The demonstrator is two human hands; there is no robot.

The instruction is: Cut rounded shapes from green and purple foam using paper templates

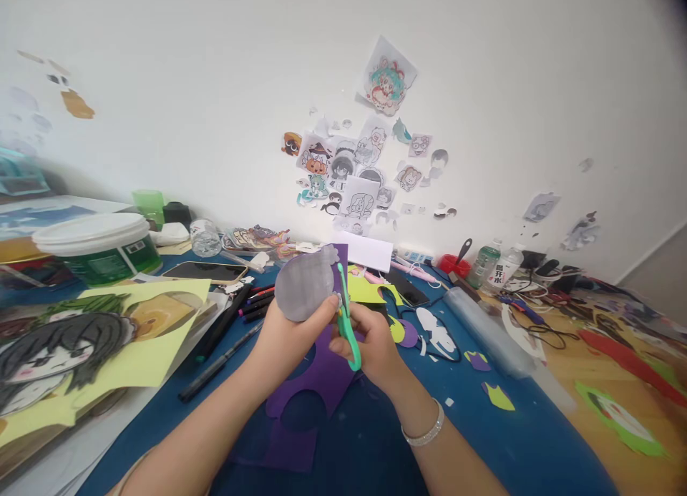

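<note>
My left hand (300, 324) pinches a rounded grey paper cutout (305, 285) backed by a purple sheet (340, 253), held up above the table. Green-handled scissors (346, 317) are in my right hand (373, 342), their blades pointing up along the right edge of the cutout. The two hands are close together, with the left thumb beside the blades. Below them lies a piece of purple sheet (316, 374) with rounded gaps cut out of it. Part of the right hand's grip is hidden behind the handles.
A yellow sheet with a drawn dark-haired character (64, 346) lies left, before a white-lidded tub (96, 235). Pens (257, 303) and a phone (204, 271) are behind my left arm. Paper scraps (499, 396), a clear plastic roll (486, 331) and bottles (486, 263) stand or lie right.
</note>
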